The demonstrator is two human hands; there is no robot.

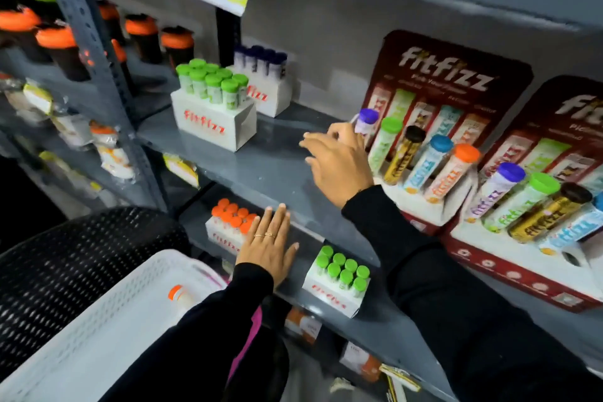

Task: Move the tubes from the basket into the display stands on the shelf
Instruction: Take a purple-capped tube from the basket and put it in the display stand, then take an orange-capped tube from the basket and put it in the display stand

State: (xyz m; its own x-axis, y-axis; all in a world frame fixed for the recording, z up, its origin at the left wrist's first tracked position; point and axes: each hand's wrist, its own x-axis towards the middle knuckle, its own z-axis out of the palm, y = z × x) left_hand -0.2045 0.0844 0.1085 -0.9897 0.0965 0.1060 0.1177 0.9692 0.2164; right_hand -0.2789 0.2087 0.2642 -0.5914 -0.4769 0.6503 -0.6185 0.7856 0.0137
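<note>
The right hand (339,163) is reaching up to the grey shelf (261,157), its fingers (339,132) pinching the purple-capped tube (365,122) at the leftmost slot of the nearer display stand (424,202). That tube is leaning back against the stand's red backing card, just beside a green-capped tube (385,143), with gold, blue and orange-capped ones sitting further along the same row. A second display stand (509,258) is standing just to the right, carrying its own row of tubes. The left hand (269,246) is resting flat with fingers spread and loose, grasping nothing, its fingertips lying against the front edge of the shelf. Below it, the white basket (107,313) is sitting at the lower left, and one orange-capped tube (179,295) is lying inside it near the left sleeve. Further back on the shelf, a white box of green-capped tubes (213,108) is standing well apart from the stands, and more such boxes are sitting on the shelf below
</note>
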